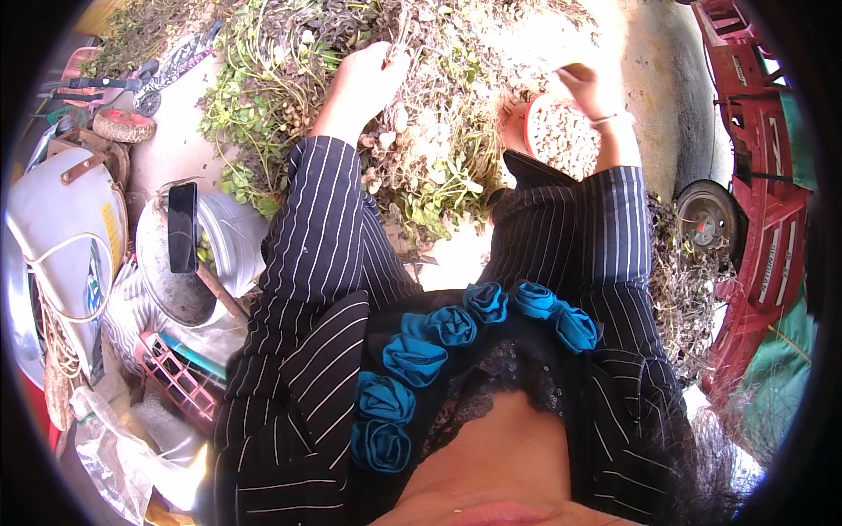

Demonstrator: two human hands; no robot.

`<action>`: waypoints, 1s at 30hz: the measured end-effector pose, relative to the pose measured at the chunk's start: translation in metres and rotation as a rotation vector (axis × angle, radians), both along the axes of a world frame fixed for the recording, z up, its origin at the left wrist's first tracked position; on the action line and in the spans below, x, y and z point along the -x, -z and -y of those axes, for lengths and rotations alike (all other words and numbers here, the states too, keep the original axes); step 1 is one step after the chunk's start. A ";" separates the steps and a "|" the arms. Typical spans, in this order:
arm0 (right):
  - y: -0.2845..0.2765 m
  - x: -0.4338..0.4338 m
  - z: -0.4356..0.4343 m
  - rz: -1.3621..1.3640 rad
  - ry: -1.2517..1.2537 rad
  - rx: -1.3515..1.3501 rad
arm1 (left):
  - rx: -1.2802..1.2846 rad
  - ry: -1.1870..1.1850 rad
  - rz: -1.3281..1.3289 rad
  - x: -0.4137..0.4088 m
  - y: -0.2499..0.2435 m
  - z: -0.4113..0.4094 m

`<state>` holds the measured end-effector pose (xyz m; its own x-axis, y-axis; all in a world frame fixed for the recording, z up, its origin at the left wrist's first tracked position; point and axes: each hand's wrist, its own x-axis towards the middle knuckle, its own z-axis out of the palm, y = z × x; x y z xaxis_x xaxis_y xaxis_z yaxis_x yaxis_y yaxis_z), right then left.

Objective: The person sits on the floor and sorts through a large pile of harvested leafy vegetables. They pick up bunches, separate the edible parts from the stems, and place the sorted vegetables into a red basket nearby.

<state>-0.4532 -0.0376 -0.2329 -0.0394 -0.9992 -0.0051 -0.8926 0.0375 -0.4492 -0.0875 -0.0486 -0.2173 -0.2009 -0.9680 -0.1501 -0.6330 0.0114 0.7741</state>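
My left hand [368, 82] is closed around the stems of uprooted peanut plants [427, 85], on the heap in front of me. Green leaves, dry brown stalks and clusters of peanut pods [299, 118] show in this heap. To the right, my right hand [582, 85] hangs over the far edge of a red-rimmed basin [528, 128] full of picked peanuts [559, 135]. Its fingers are bent, and bright light hides whether anything is between them. A bracelet circles that wrist.
A metal bucket [243, 230] stands at my left, with a phone [183, 227] across its top. Beyond it are a loose wheel [125, 125] and a pink plastic basket [174, 378]. On the right is a red metal cart frame [763, 197] with a tyred wheel [707, 220].
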 end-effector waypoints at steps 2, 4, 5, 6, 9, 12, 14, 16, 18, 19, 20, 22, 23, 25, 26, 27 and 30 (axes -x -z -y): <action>-0.020 -0.068 -0.014 0.468 -0.153 -0.164 | 0.034 -0.011 -0.044 0.002 0.012 0.004; -0.025 -0.115 -0.029 0.812 -0.408 -0.323 | 0.058 -0.014 -0.043 0.007 0.015 0.005; -0.036 -0.139 -0.034 0.678 -0.494 -0.347 | 0.065 -0.023 -0.022 0.009 0.012 0.004; -0.038 -0.162 -0.039 0.573 -0.468 -0.373 | 0.073 -0.048 0.008 0.007 0.008 0.002; -0.012 -0.183 -0.044 0.531 -0.508 -0.291 | -0.014 -0.041 -0.085 0.002 0.009 0.000; -0.021 -0.188 -0.044 0.449 -0.468 -0.286 | -0.018 -0.027 -0.234 0.011 0.008 -0.006; -0.022 -0.192 -0.043 0.402 -0.440 -0.285 | -0.012 -0.017 -0.168 0.013 0.008 -0.007; -0.012 -0.197 -0.046 0.399 -0.351 -0.248 | -0.064 0.002 -0.097 0.022 -0.006 -0.009; -0.005 -0.201 -0.046 0.443 -0.271 -0.255 | -0.021 0.025 -0.116 0.023 -0.003 -0.011; -0.004 -0.203 -0.044 0.487 -0.235 -0.280 | 0.002 0.028 -0.120 0.021 -0.003 -0.012; -0.003 -0.205 -0.041 0.531 -0.199 -0.306 | -0.076 0.025 -0.150 0.016 -0.005 -0.011; 0.002 -0.198 -0.035 0.641 -0.138 -0.349 | -0.083 0.054 -0.236 0.015 0.002 -0.007; 0.004 -0.193 -0.035 0.668 -0.146 -0.332 | -0.087 0.069 -0.278 0.014 0.004 -0.005; 0.005 -0.192 -0.033 0.745 -0.194 -0.307 | 0.011 0.041 -0.234 0.008 0.004 -0.008; 0.014 -0.193 -0.030 0.723 -0.227 -0.272 | 0.100 0.014 -0.234 0.003 0.012 -0.010; 0.017 -0.185 -0.025 0.730 -0.194 -0.301 | 0.189 0.007 -0.251 0.003 0.017 -0.010; 0.005 -0.168 -0.016 0.724 -0.103 -0.321 | 0.148 -0.032 -0.158 -0.004 0.018 0.004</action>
